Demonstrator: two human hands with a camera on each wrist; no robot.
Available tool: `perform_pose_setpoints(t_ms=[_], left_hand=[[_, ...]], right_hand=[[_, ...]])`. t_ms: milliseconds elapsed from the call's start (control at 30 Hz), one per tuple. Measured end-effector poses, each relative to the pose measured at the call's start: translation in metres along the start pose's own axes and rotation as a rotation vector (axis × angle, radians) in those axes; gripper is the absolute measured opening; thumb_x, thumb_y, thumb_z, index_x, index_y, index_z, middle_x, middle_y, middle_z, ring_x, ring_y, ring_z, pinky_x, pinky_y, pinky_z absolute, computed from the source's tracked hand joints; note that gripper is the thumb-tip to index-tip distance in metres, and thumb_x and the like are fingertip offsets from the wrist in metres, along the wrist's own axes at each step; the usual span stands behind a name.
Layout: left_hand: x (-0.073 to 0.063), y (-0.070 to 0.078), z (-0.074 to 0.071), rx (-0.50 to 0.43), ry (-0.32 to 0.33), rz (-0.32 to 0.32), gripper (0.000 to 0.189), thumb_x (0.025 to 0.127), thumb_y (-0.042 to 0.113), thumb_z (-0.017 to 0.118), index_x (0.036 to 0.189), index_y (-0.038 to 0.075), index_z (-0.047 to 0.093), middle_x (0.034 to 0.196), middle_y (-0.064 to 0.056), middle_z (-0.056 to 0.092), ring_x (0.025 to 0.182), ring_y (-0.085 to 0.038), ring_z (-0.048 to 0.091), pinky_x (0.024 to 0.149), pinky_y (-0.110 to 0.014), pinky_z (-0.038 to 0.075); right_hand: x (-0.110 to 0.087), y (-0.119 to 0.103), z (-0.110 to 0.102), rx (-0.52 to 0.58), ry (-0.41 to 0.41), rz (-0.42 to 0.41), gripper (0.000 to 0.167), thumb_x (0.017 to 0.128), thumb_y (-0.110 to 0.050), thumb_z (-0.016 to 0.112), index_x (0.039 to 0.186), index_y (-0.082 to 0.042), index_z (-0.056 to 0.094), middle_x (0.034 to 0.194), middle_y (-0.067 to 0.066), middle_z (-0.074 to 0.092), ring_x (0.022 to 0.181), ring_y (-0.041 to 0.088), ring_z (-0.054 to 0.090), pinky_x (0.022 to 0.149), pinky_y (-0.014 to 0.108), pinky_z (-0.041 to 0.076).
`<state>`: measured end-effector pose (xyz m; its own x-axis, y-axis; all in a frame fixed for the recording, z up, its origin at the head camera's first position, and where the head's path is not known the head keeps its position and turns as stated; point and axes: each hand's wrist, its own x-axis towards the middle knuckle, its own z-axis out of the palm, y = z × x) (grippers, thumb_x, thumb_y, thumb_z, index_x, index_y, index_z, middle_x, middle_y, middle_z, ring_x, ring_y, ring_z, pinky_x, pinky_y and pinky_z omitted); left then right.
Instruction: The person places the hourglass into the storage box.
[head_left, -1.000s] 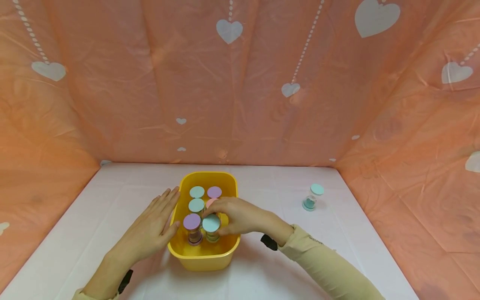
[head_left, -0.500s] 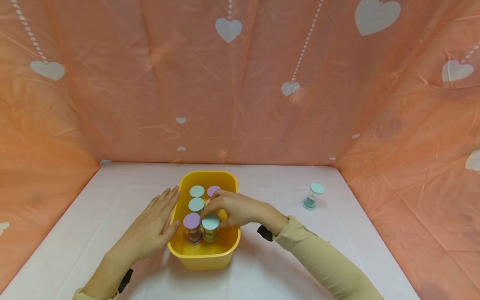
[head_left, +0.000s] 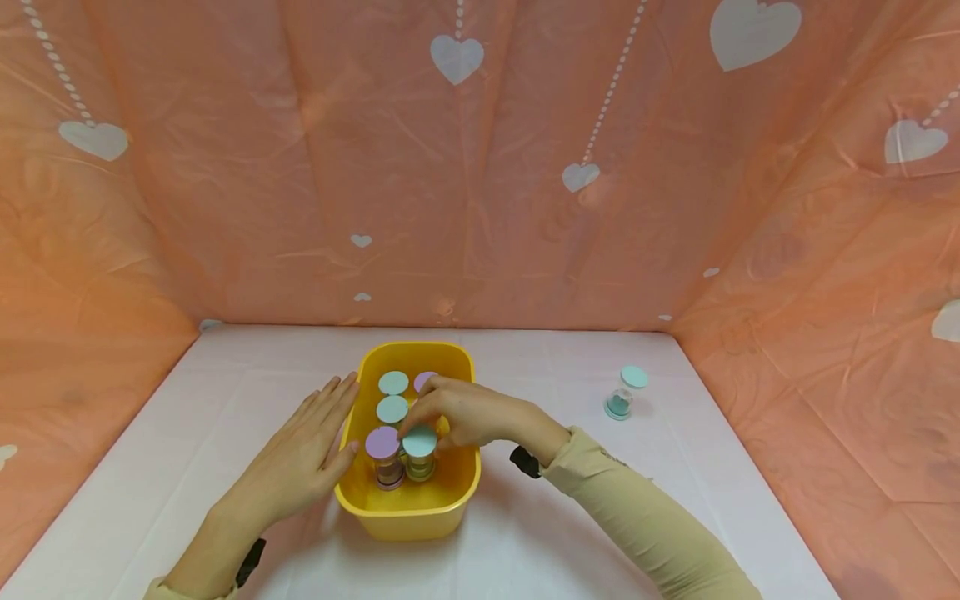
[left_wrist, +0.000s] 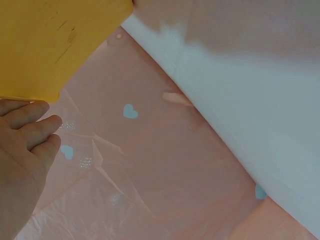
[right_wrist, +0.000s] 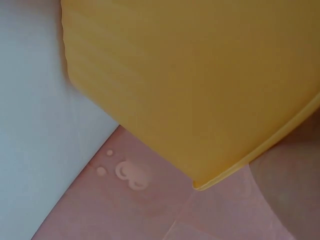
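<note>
In the head view a yellow plastic bin (head_left: 408,525) holds several small sand timers with round coloured caps. My right hand (head_left: 476,414) reaches over the bin's right rim and grips a mint-capped sand timer (head_left: 419,442) by its top. Just left of it stands a purple-capped sand timer (head_left: 383,444). Behind are two more mint caps (head_left: 392,409) and a purple cap (head_left: 424,380), partly covered by my hand. My left hand (head_left: 296,458) rests along the left rim with straight fingers; the left wrist view shows its fingertips (left_wrist: 47,142) at the bin's edge.
A single mint sand timer (head_left: 619,403) stands on the white table (head_left: 540,533), right of the bin. Orange cloth walls (head_left: 480,250) with white hearts enclose the table at the back and sides. In the right wrist view the bin's side (right_wrist: 190,80) fills most of the picture.
My right hand has shifted slightly left and away from me, the mint-capped sand timer moving slightly left towards the purple-capped one. My left hand stays on the rim.
</note>
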<state>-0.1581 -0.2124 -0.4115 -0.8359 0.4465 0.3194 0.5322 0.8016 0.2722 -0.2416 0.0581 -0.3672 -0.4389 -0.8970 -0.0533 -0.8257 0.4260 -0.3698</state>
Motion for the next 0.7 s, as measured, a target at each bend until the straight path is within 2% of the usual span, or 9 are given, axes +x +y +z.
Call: perform_pose_setpoints(t_ms=[267,700], left_hand=[[0.0,0.0009,-0.0006,-0.005,0.006,0.002,0.071,0.103,0.026,0.059,0.16,-0.005,0.031,0.169,-0.02,0.027,0.154,-0.044,0.026,0.131,-0.036,0.003],[0.0002,0.0008,-0.0007,-0.01,0.002,-0.002,0.07,0.104,0.027,0.058,0.161,-0.004,0.031,0.169,-0.02,0.027,0.154,-0.044,0.026,0.131,-0.038,0.005]], right_hand=[[-0.0002,0.0009,0.0002,-0.009,0.003,-0.04,0.046,0.083,-0.009,0.088,0.125,-0.023,0.077,0.122,-0.013,0.073,0.116,0.015,0.054,0.103,0.023,0.044],[0.0008,0.0018,0.0016,-0.034,-0.006,-0.02,0.047,0.08,-0.009,0.09,0.123,-0.025,0.078,0.12,-0.016,0.073,0.119,0.013,0.054,0.104,0.023,0.043]])
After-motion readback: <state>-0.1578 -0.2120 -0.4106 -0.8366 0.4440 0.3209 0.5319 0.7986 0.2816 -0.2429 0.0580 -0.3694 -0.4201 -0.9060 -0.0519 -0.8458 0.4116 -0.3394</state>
